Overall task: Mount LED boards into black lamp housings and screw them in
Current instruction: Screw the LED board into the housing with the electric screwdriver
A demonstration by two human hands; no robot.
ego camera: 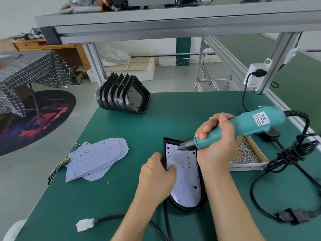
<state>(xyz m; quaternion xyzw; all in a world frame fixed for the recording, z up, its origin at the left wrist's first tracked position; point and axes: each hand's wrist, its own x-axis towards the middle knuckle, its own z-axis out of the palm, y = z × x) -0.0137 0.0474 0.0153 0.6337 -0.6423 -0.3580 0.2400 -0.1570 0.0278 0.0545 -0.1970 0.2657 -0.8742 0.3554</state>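
At about 9 o'clock on the green bench, a fanned stack of spare LED boards lies flat, coloured wires trailing off its left end over the bench edge. Toward 11 o'clock a row of empty black lamp housings stands on edge, leaning one against the next. Near 7 o'clock a white connector on a black cable lies at the front.

The left hand comes in from 6 o'clock, forearm angled up and right, palm down; its fingers curl over the left wall of the black lamp housing at centre, the thumb pressing on the LED board seated inside. The housing lies flat, square end at 12 o'clock, rounded end at 6 o'clock.

The right hand reaches from 5 o'clock, wrist bent, fingers wrapped firmly round the teal electric screwdriver. The tool slants down toward 8 o'clock, its bit tip meeting the board near the upper left corner. Its black cord coils off toward 3 o'clock.

Just right of that hand, a cardboard box of screws sits on the bench. At 2 o'clock a white power socket hangs on the aluminium frame
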